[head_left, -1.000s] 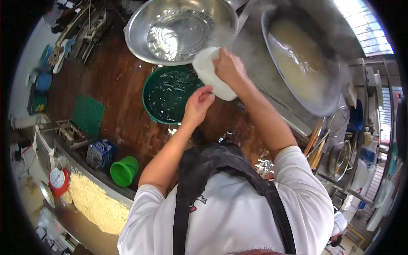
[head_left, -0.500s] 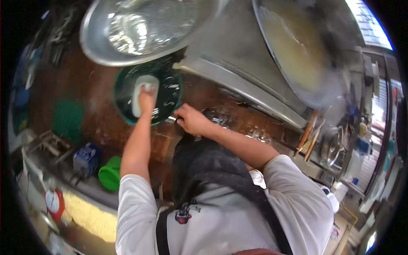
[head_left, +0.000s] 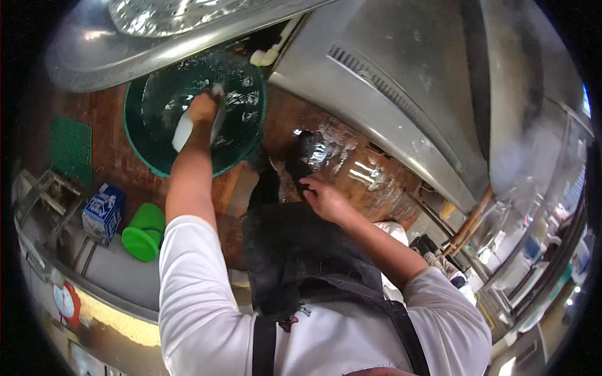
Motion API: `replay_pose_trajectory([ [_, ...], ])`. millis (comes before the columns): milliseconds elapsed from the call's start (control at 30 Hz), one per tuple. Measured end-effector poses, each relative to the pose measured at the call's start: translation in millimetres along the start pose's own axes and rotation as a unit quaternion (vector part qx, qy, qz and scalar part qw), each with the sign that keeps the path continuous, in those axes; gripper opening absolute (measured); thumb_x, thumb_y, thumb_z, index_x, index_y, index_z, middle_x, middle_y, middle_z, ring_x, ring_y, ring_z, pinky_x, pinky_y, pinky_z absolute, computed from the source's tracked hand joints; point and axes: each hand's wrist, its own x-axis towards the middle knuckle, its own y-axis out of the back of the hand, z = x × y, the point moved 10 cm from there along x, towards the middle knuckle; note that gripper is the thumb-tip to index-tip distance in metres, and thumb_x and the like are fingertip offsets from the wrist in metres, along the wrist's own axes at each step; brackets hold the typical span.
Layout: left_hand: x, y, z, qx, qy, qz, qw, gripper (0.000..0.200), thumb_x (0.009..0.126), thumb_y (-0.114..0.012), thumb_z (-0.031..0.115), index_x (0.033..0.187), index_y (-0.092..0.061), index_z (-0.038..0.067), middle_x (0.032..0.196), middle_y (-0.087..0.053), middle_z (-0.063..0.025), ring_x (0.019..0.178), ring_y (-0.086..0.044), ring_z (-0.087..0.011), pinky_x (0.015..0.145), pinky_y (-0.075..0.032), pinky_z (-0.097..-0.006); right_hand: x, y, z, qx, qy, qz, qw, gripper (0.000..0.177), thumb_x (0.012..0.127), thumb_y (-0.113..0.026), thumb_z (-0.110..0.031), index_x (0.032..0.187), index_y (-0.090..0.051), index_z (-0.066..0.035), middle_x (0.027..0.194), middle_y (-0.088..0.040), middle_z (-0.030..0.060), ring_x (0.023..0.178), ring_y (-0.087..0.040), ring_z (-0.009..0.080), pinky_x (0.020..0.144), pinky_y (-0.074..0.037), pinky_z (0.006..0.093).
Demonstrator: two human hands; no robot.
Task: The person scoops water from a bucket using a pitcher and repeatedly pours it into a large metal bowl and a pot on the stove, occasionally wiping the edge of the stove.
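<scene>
My left hand [head_left: 204, 108] reaches down into a large green tub [head_left: 130, 125] of dark water, its fingers closed on an oblong white plastic container [head_left: 183, 131]. The container is tilted in the tub, and my hand and wrist hide part of it. Over the lap of my black apron [head_left: 301, 250], my right hand [head_left: 323, 195] is held with loosely bent fingers apart and nothing visible in them. A dark boot [head_left: 300, 160] shows on the wet floor beyond that hand.
A wide metal basin [head_left: 207, 47] overhangs the tub's far side. Right of it stands a steel unit [head_left: 376, 81] with a pale pipe elbow [head_left: 266, 57] beside it. At left are a green bucket [head_left: 143, 233], a blue box [head_left: 103, 213] and a green mat [head_left: 71, 148].
The white container has gone from lying flat to tilted under my left hand. My right hand has drawn back from the tub's rim toward my apron. The camera view has shifted.
</scene>
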Motion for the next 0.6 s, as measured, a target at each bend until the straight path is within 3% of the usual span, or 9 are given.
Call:
replay_pose_trajectory([
  [167,10.4,-23.5,-5.2,-0.048,-0.036,0.031,0.998,0.057,0.085,-0.060,0.058,0.116,-0.064,0.011,0.103,-0.069,-0.0203,0.097,-0.064,-0.0401,0.084,-0.050,-0.0489,2.1,-2.7,13.1,0.014,-0.025,-0.016,0.999,0.025,0.091,-0.059,-0.013,0.114,-0.060,-0.005,0.106,-0.058,0.0179,0.094,-0.060,0.0394,0.081,-0.050,0.0439],
  [400,-23.5,-37.9,-23.2,-0.178,0.070,0.124,0.974,0.056,0.086,-0.062,0.056,0.114,-0.063,0.007,0.099,-0.068,-0.0229,0.093,-0.064,-0.0444,0.078,-0.050,-0.0512,9.4,-17.3,27.4,0.026,-0.015,-0.021,0.999,0.023,0.092,-0.057,-0.014,0.113,-0.059,-0.004,0.101,-0.058,0.0194,0.091,-0.060,0.0393,0.078,-0.050,0.0436],
  [500,-23.2,-65.5,-28.2,-0.250,0.042,0.116,0.960,0.057,0.085,-0.063,0.055,0.114,-0.063,0.006,0.098,-0.067,-0.0242,0.092,-0.063,-0.0451,0.078,-0.050,-0.0507,14.6,-21.3,28.4,0.005,-0.023,-0.046,0.999,0.031,0.091,-0.060,-0.012,0.120,-0.058,-0.003,0.109,-0.064,0.0160,0.094,-0.064,0.0304,0.081,-0.051,0.0386],
  [600,-15.2,-98.4,-42.7,-0.248,0.030,0.096,0.964,0.058,0.084,-0.064,0.055,0.110,-0.064,0.003,0.097,-0.067,-0.0247,0.093,-0.063,-0.0447,0.078,-0.050,-0.0507,15.2,-25.5,30.7,-0.011,-0.006,-0.051,0.999,0.031,0.092,-0.059,-0.011,0.121,-0.057,-0.003,0.109,-0.064,0.0160,0.093,-0.064,0.0297,0.081,-0.051,0.0375],
])
